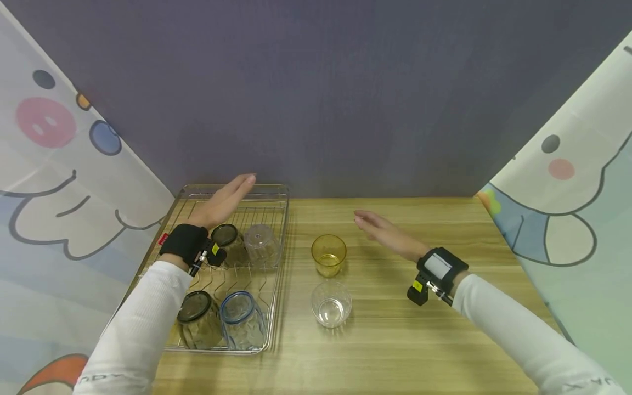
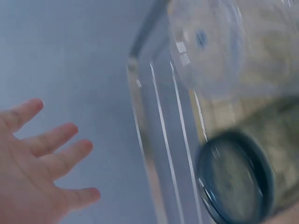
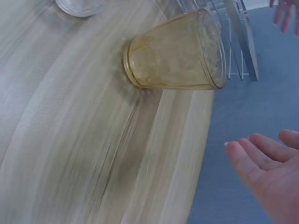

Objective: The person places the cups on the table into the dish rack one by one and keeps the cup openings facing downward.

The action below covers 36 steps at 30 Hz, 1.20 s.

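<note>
My left hand (image 1: 224,203) is held above the back of a wire rack (image 1: 274,329), fingers straight and nothing in them. Beneath it in the rack stand a dark-tinted glass (image 1: 228,241) and a clear glass (image 1: 261,244), both bottom up. My right hand (image 1: 387,233) hovers over the table to the right of an amber glass (image 1: 328,255), its fingers extended and holding nothing. The amber glass stands upright, mouth up. Nearer to me, a clear glass bowl-like cup (image 1: 331,304) also stands upright. In the left wrist view the spread left fingers (image 2: 65,158) show beside the rack.
At the rack's front sit another dark-tinted glass (image 1: 197,321) and a blue-rimmed glass (image 1: 242,321), both upside down. The wooden table (image 1: 405,345) ends at a dark grey panel (image 1: 316,99) behind. Cartoon-printed sheets (image 1: 563,181) hang on both sides.
</note>
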### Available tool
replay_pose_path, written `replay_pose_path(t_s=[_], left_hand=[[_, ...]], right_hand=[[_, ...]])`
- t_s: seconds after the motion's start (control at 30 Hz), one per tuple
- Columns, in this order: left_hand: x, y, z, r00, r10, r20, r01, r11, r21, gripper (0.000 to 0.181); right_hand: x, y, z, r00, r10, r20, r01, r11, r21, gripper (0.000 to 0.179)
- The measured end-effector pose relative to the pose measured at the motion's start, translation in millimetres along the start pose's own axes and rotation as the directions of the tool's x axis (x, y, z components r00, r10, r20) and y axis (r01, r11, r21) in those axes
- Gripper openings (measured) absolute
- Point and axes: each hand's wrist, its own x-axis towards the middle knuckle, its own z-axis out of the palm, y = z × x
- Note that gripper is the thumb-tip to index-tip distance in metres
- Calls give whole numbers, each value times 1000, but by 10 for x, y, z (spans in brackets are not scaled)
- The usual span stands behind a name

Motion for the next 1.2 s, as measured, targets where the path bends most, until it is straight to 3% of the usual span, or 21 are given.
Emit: replay_pose_path(t_s=[0.13,0.27,0.53,0.73,0.83,0.9,1.0,1.07,1.2], left_hand=[[31,188,101,995,99,28,-98,995,-14,66],[64,312,165,989,139,40,-139,990,-8,66],[118,387,216,984,173,36,-172,985,-29,63],[134,473,270,969,240,53,-239,971,-25,61],[136,532,311,960,273,69,-275,961,19,64],[140,572,343,953,294,78,-299,953,58,66],[133,638,395,948,307,84,-316,939,132,67],[125,678,427,942,323,92,-335,925,180,67],[104,736,476,927,358,113,-375,898,228,75]], right_hand=[[-24,-29,29,997,-66,-33,64,996,-56,63],[-63,-78,66,990,-137,-23,134,985,-106,57],[-181,-152,230,973,-186,136,207,965,-162,59],[-249,-225,399,938,-234,258,308,903,-299,61],[-274,-268,509,917,-249,312,361,850,-383,64],[-292,-286,590,900,-260,350,406,792,-455,66],[-322,-293,714,876,-264,405,465,687,-559,72],[-335,-270,790,851,-277,445,517,589,-621,76],[-343,-196,907,812,-276,514,581,466,-667,84]])
